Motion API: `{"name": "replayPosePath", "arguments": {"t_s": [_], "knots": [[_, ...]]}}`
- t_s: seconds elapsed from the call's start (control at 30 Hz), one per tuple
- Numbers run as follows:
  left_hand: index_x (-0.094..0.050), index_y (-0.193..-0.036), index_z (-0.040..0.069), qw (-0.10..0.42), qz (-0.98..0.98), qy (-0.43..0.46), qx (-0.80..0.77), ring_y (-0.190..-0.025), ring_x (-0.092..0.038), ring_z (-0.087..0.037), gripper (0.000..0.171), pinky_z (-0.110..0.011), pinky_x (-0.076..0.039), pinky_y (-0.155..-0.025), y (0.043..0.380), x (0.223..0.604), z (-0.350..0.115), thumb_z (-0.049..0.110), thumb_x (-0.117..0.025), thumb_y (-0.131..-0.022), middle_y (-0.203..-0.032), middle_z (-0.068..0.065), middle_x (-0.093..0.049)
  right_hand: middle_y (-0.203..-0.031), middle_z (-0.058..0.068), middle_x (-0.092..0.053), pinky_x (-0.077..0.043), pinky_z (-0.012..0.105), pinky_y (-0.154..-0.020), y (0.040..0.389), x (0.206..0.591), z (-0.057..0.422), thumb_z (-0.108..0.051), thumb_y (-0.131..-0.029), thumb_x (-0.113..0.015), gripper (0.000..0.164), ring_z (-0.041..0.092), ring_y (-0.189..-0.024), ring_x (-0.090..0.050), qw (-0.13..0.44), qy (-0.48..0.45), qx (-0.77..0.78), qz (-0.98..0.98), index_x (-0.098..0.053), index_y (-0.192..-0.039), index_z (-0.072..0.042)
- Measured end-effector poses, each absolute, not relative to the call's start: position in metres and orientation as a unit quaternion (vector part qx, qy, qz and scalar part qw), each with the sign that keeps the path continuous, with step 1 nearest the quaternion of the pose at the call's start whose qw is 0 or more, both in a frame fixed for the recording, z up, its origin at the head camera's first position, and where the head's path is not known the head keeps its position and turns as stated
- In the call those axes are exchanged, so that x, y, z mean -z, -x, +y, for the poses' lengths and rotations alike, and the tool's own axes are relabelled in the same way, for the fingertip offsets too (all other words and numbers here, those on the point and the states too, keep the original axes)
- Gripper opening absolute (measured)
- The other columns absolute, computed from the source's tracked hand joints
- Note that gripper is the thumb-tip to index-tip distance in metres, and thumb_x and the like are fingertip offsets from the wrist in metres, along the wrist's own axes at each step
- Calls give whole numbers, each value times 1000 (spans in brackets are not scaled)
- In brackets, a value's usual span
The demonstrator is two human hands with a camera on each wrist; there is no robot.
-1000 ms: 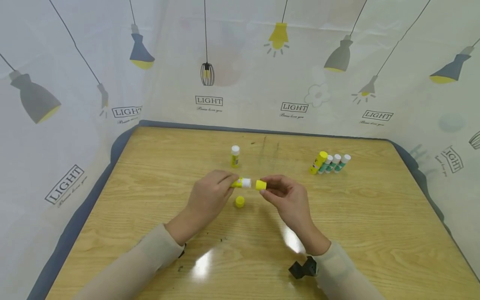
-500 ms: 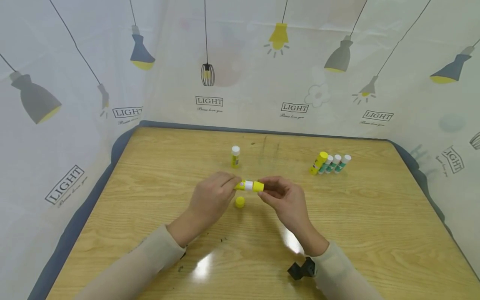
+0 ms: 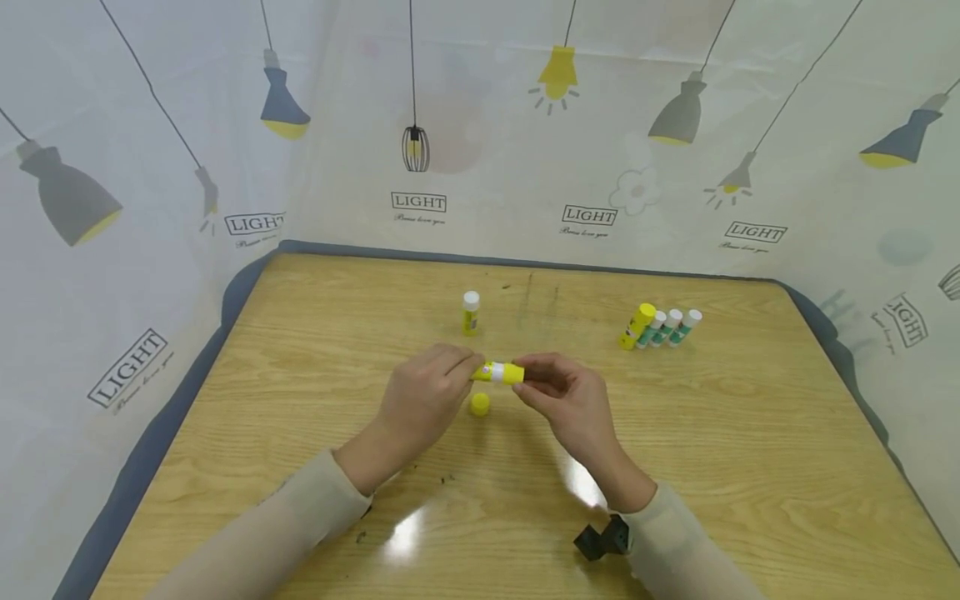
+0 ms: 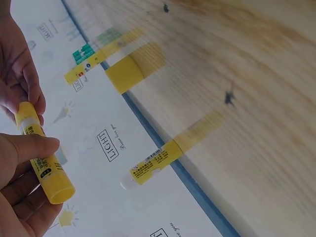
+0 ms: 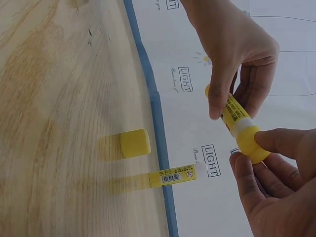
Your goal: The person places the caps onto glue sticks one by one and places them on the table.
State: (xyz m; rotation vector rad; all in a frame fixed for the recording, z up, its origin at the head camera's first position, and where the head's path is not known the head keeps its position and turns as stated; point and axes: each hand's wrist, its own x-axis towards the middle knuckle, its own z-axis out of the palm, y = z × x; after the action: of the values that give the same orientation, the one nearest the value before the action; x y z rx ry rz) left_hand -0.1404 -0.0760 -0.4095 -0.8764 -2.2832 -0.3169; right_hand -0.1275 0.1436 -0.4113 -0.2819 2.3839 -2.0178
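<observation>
My left hand [image 3: 427, 387] grips a yellow glue stick [image 3: 495, 372] by its body, held level above the table. My right hand [image 3: 573, 396] pinches the yellow cap [image 5: 254, 144] at the stick's other end; a white band shows between cap and body. In the left wrist view the stick's round yellow base [image 4: 61, 190] faces the camera. Below the hands, a loose yellow cap [image 3: 480, 405] sits on the table. Farther back stands another yellow glue stick [image 3: 470, 315] with a white top, upright.
At the right rear stand a yellow glue stick [image 3: 637, 326] and three green-and-white glue sticks [image 3: 666, 328] in a row. The wooden table [image 3: 300, 333] is enclosed by a lamp-printed white cloth [image 3: 495, 150]. A black device [image 3: 603, 537] is at the right wrist.
A gap stood between the stick's white end and the cap; the right hand has moved left and the cap now covers part of that white end. The things on the table have not moved.
</observation>
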Motion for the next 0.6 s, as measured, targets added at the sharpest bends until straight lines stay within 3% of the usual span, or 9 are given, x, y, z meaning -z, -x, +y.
{"name": "replayPosePath", "arguments": {"t_s": [0.6], "knots": [[-78, -103, 7, 332, -870, 345, 118, -88, -72, -16, 20, -25, -62, -79, 139, 408, -73, -1, -77, -85, -99, -2, -75, -110, 10, -73, -62, 30, -84, 126, 408, 144, -5, -89, -78, 23, 22, -101, -71, 3, 109, 639, 762, -74, -111, -7]]}}
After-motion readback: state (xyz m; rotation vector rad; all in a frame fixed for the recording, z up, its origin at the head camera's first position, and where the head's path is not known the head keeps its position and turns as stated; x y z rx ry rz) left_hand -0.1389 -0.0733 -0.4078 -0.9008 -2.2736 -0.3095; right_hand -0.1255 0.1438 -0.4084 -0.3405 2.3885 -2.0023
